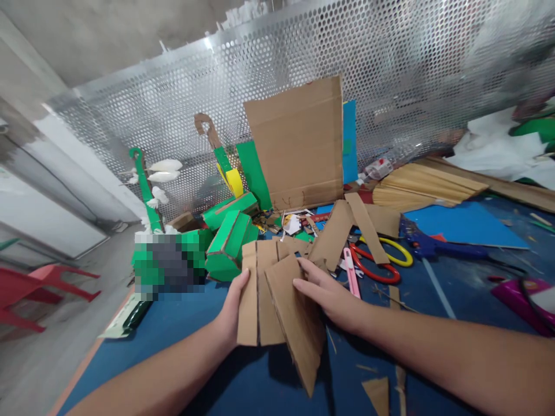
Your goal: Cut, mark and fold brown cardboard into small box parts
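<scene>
My left hand [232, 309] grips the left edge of a folded brown cardboard piece [259, 294] held above the blue table [182, 341]. My right hand [327, 292] holds a second cardboard panel [297, 329] that slants down and overlaps the first one; its fingers lie across the panel's top edge. Both pieces hang just over the table top, in front of a heap of cardboard strips [347, 228].
Green cardboard boxes [229, 237] sit to the left behind my hands. A big cardboard sheet [297, 144] leans on the perforated metal wall [390, 75]. Red and yellow scissors [381, 263], a pink cutter [350, 271], a blue glue gun [427, 245] and blue paper [468, 225] lie right. Red chairs [30, 289] stand far left.
</scene>
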Tool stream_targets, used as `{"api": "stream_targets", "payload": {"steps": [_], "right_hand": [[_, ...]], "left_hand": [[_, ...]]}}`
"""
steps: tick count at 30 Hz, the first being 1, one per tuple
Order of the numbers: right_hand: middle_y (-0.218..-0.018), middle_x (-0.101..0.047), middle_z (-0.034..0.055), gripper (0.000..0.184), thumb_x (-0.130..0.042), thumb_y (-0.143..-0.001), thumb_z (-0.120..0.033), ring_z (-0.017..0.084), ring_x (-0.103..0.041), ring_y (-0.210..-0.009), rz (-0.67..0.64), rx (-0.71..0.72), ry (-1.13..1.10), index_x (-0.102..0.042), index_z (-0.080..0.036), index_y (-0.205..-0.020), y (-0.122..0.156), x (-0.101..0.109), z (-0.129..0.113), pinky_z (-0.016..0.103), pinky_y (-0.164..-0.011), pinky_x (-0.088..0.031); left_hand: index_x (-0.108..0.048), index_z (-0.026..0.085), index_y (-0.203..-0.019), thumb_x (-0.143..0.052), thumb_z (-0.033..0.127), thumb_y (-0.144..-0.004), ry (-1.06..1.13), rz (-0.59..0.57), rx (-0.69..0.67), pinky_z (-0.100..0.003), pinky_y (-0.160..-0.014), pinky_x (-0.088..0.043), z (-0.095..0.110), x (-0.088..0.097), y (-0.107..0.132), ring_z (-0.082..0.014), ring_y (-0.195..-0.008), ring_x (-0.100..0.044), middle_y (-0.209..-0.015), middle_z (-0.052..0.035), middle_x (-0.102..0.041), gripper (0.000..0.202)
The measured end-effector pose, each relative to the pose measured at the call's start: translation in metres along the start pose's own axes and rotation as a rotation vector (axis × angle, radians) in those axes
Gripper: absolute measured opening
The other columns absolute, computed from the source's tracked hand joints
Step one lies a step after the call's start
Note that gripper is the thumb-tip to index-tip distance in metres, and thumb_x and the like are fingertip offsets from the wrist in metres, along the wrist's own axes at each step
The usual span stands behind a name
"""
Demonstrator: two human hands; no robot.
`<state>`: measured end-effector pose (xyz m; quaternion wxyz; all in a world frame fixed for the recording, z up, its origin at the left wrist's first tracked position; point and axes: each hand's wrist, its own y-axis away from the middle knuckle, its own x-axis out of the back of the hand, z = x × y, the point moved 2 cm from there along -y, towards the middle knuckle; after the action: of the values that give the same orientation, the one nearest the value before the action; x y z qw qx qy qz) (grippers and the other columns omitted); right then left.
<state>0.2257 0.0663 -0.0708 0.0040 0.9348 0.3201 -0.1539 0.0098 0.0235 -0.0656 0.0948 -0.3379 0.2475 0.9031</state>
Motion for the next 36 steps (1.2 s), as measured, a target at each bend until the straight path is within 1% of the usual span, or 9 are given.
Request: {"api": "stream_targets", "payload": {"steps": [3, 8, 11, 14, 17, 20, 23, 28, 36], "right_hand": [[-0.152, -0.069, 0.0137, 0.073, -0.076, -0.099, -0.056, 0.032, -0.063, -0.144, -0.068, 0.011, -0.046, -0.048, -0.026, -0.16, 0.0, -0.001, 0.005, 0.053, -0.126, -0.044], [-0.148, -0.07, 0.0132, 0.064, -0.074, -0.101, -0.052, 0.031, -0.068, -0.137, -0.088, 0.009, -0.099, -0.05, -0.026, -0.155, 0.0, -0.001, 0.007, 0.053, -0.122, -0.047], [-0.145, -0.072, 0.0124, 0.058, -0.074, -0.101, -0.053, 0.031, -0.069, -0.135, -0.081, 0.014, -0.097, -0.054, -0.025, -0.149, -0.001, -0.001, 0.006, 0.052, -0.122, -0.047], [-0.145, -0.072, 0.0119, 0.057, -0.074, -0.1, -0.054, 0.031, -0.068, -0.136, -0.052, 0.007, -0.1, -0.056, -0.026, -0.147, -0.002, 0.0, 0.006, 0.051, -0.122, -0.046], [-0.148, -0.071, 0.0124, 0.062, -0.075, -0.098, -0.056, 0.031, -0.067, -0.138, -0.013, -0.001, -0.102, -0.055, -0.025, -0.149, -0.002, 0.0, 0.005, 0.051, -0.124, -0.045], [-0.148, -0.072, 0.0128, 0.066, -0.075, -0.098, -0.057, 0.032, -0.068, -0.137, -0.007, -0.002, -0.1, -0.054, -0.026, -0.152, -0.002, 0.0, 0.002, 0.052, -0.124, -0.046], [-0.149, -0.072, 0.0129, 0.066, -0.073, -0.099, -0.057, 0.033, -0.067, -0.139, -0.01, 0.011, -0.078, -0.055, -0.026, -0.154, -0.001, -0.002, -0.003, 0.053, -0.124, -0.046], [-0.154, -0.069, 0.0133, 0.067, -0.07, -0.1, -0.058, 0.033, -0.062, -0.145, 0.006, 0.018, -0.001, -0.056, -0.024, -0.156, 0.0, -0.002, -0.007, 0.053, -0.127, -0.043], [-0.16, -0.064, 0.0137, 0.068, -0.069, -0.101, -0.058, 0.035, -0.059, -0.148, 0.04, 0.031, 0.037, -0.055, -0.025, -0.159, 0.0, 0.002, 0.0, 0.056, -0.131, -0.038]], "left_hand": [[-0.065, 0.008, -0.155, -0.065, 0.068, -0.1, 0.055, 0.124, 0.011, -0.045, -0.111, -0.056, 0.003, 0.002, -0.003, -0.0388, -0.114, -0.082, -0.117, -0.0186, -0.086, 0.081], [-0.066, 0.01, -0.154, -0.064, 0.063, -0.103, 0.1, 0.163, -0.019, -0.04, -0.099, -0.06, 0.004, -0.002, -0.004, -0.0322, -0.093, -0.084, -0.106, -0.0143, -0.088, 0.074], [-0.065, 0.01, -0.155, -0.064, 0.061, -0.104, 0.083, 0.211, -0.035, -0.038, -0.093, -0.06, 0.004, -0.005, -0.004, -0.03, -0.088, -0.084, -0.104, -0.013, -0.088, 0.072], [-0.059, 0.008, -0.16, -0.061, 0.063, -0.106, 0.027, 0.23, -0.015, -0.039, -0.092, -0.06, 0.004, -0.009, -0.004, -0.0313, -0.09, -0.084, -0.107, -0.015, -0.088, 0.077], [-0.054, 0.008, -0.165, -0.06, 0.065, -0.106, -0.006, 0.236, 0.022, -0.039, -0.092, -0.06, 0.004, -0.012, -0.005, -0.0309, -0.09, -0.084, -0.11, -0.016, -0.087, 0.082], [-0.051, 0.008, -0.166, -0.06, 0.067, -0.106, -0.029, 0.212, 0.028, -0.04, -0.093, -0.06, 0.005, -0.012, -0.007, -0.0305, -0.091, -0.084, -0.115, -0.0175, -0.087, 0.085], [-0.053, 0.008, -0.165, -0.059, 0.068, -0.105, -0.057, 0.188, 0.026, -0.041, -0.097, -0.06, 0.005, -0.011, -0.008, -0.0316, -0.097, -0.084, -0.122, -0.0195, -0.085, 0.085], [-0.057, 0.008, -0.162, -0.059, 0.07, -0.104, -0.089, 0.171, 0.024, -0.044, -0.107, -0.058, 0.005, -0.01, -0.01, -0.0368, -0.116, -0.082, -0.126, -0.0211, -0.084, 0.085], [-0.066, 0.009, -0.153, -0.059, 0.072, -0.104, -0.136, 0.179, 0.023, -0.044, -0.105, -0.06, 0.007, -0.011, -0.012, -0.0368, -0.118, -0.081, -0.126, -0.0212, -0.084, 0.08]]}}
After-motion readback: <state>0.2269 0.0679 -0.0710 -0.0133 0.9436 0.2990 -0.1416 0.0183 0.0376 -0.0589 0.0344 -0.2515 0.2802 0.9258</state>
